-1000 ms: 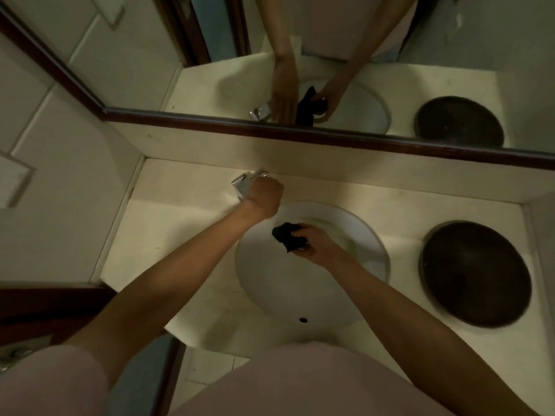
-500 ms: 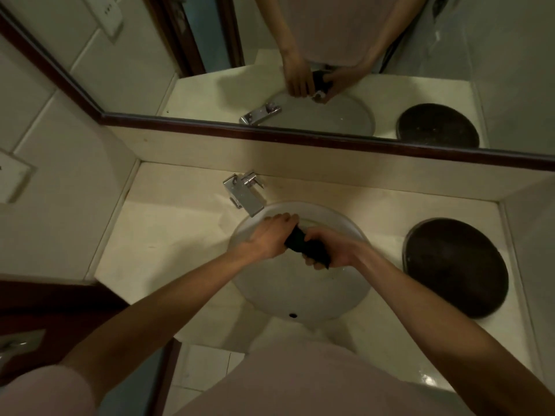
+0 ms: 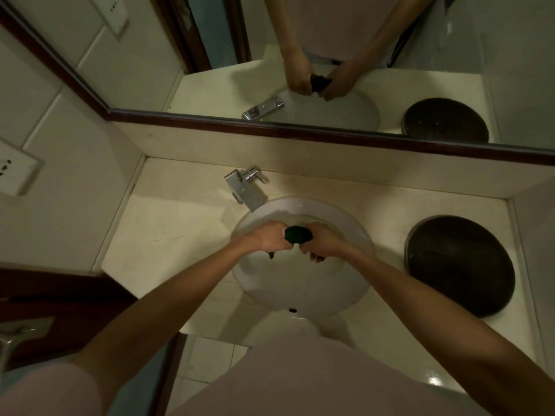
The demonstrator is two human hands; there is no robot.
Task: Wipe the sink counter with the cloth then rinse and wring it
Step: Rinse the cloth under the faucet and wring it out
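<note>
A dark cloth [image 3: 298, 234] is bunched into a tight roll above the white round sink basin [image 3: 303, 283]. My left hand [image 3: 267, 239] grips its left end and my right hand [image 3: 322, 241] grips its right end, both fists closed. Small dark tips of cloth stick out below each fist. The cream sink counter [image 3: 168, 235] surrounds the basin. A chrome tap [image 3: 245, 187] stands at the back left of the basin, with no water seen running.
A dark round lid or plate [image 3: 459, 265] lies on the counter to the right of the basin. A mirror [image 3: 330, 55] with a dark wooden frame spans the back wall. Tiled wall with a socket stands at left. The counter's front edge drops to a tiled floor.
One second ago my left hand was at the tap and only my right hand held the cloth. Both hands now grip the cloth, rolled tighter between the fists over the basin.
</note>
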